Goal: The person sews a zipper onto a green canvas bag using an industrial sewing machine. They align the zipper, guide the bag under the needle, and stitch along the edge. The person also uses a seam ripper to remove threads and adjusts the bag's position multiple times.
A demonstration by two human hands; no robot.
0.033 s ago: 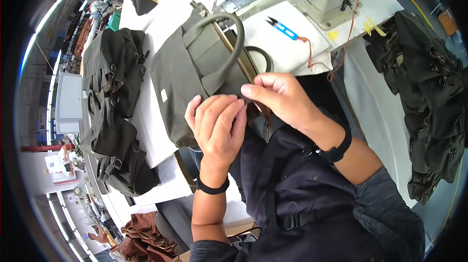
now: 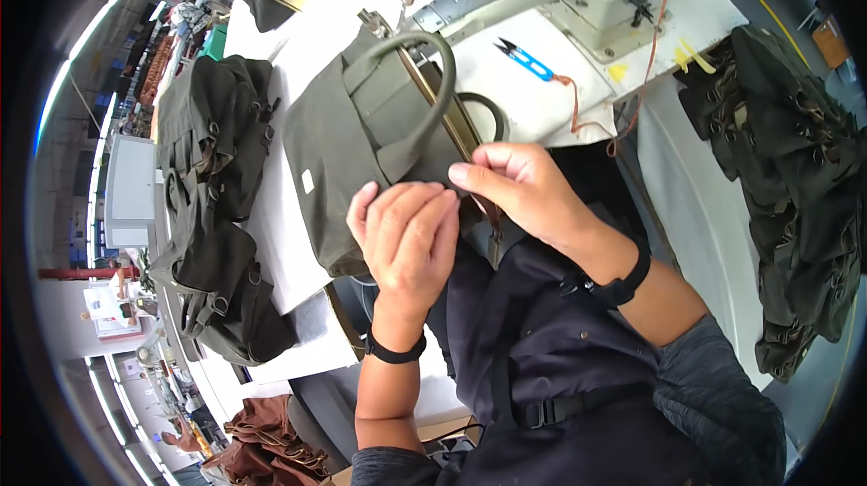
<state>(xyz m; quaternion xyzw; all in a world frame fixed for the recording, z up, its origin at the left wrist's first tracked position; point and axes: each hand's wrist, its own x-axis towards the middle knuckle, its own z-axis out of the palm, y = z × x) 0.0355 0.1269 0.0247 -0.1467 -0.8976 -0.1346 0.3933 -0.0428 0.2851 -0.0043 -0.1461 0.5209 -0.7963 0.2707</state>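
Note:
An olive-green fabric handbag (image 2: 330,138) lies on the white table with its opening turned to my right. A brass-coloured zip (image 2: 440,99) runs along that opening, and one rounded handle (image 2: 442,79) arches over it. A second handle (image 2: 488,111) shows behind the zip. At the bag's near end, my left hand (image 2: 404,233) is closed with curled fingers on the fabric. Close beside it, my right hand (image 2: 519,183) pinches the bag's edge at the zip's near end between thumb and fingers. A brown strip with a metal end (image 2: 495,242) hangs below; the fingertips' exact grip is hidden.
Blue thread snips (image 2: 526,60) with an orange cord lie beyond the bag, near a sewing machine (image 2: 601,12). Dark green bags (image 2: 217,197) are piled at the left, more (image 2: 777,188) at the right. Brown bags (image 2: 271,441) sit at lower left.
The whole scene sits slightly lower and further right in the picture. Both hands keep nearly the same hold on the handbag.

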